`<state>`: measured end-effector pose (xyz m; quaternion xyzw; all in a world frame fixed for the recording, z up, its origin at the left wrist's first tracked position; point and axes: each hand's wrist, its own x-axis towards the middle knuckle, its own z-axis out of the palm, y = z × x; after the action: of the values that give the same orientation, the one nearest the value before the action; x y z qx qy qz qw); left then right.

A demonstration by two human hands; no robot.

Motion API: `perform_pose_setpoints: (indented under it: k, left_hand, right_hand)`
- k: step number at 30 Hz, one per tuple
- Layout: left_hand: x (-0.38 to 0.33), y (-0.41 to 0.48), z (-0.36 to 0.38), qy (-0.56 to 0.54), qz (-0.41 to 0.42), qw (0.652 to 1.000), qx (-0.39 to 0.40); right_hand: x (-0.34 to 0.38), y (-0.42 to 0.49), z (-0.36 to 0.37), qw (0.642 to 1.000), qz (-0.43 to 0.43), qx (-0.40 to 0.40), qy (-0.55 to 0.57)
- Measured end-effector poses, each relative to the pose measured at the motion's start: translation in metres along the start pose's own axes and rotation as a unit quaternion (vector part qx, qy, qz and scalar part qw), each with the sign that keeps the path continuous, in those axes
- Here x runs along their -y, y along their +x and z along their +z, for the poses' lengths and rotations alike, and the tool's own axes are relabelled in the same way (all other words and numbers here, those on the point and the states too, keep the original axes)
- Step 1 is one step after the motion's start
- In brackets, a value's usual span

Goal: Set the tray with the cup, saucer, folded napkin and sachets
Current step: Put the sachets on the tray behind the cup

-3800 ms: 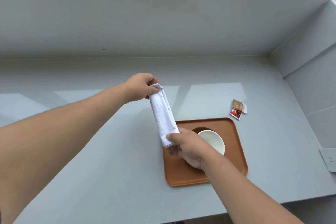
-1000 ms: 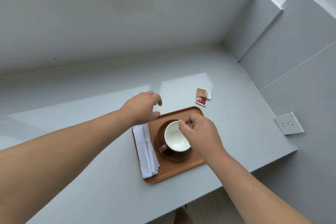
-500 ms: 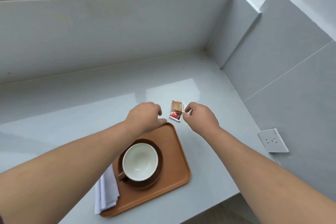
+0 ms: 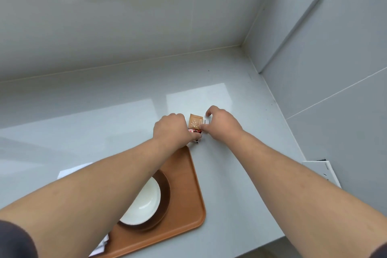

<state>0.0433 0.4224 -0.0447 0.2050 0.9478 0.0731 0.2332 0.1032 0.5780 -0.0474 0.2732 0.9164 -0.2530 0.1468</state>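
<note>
An orange-brown tray [image 4: 184, 201] lies on the grey counter near its front edge. On it a white cup [image 4: 144, 201] sits in a dark brown saucer [image 4: 165, 190], both partly hidden by my left forearm. A folded white napkin [image 4: 69, 172] shows in bits on the tray's left side. Just beyond the tray's far corner lie a brown sachet [image 4: 195, 121] and a red sachet [image 4: 194, 131]. My left hand [image 4: 170, 130] is closed over the red sachet. My right hand [image 4: 222, 123] pinches the right edge of the brown sachet.
The grey counter [image 4: 104, 115] ends at a back wall and a tiled side wall on the right. A white wall socket [image 4: 321, 172] sits on that side wall near the counter's front corner. The counter's front edge runs below the tray.
Both hands have closed in on the sachets: the left now covers the red one, the right thumb and finger now touch the brown one. The view has tilted down and forward.
</note>
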Motion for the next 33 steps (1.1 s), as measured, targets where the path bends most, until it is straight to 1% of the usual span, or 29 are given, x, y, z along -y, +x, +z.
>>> perform_pose_setpoints:
  k: [3,7,14,19,23,28,33]
  left_hand:
    - [-0.003,0.002,0.005,0.014,0.005,1.000,-0.008]
    - [-0.004,0.006,0.006,0.005,0.007,1.000,0.008]
    - [-0.004,0.008,0.003,-0.010,0.001,1.000,0.027]
    - [-0.002,0.009,0.003,-0.052,0.000,0.998,0.030]
    - [0.006,0.010,0.001,-0.112,-0.001,0.993,0.032]
    - [0.020,0.010,-0.011,-0.221,0.014,0.975,0.030]
    - [0.040,0.005,-0.025,-0.258,0.034,0.965,0.033]
  right_hand:
    - [0.001,0.006,0.000,1.000,-0.015,0.014,-0.005]
    - [0.004,0.011,0.002,0.999,-0.009,0.033,0.004]
    - [0.004,0.010,0.003,0.999,-0.018,0.031,-0.003]
    - [0.006,0.006,0.004,0.999,-0.020,0.035,0.002]
    - [0.007,0.002,0.002,0.997,-0.017,0.036,0.068]
    - [0.013,-0.003,-0.009,0.990,-0.008,0.028,0.137]
    - [0.022,-0.007,-0.022,0.975,0.018,0.034,0.219]
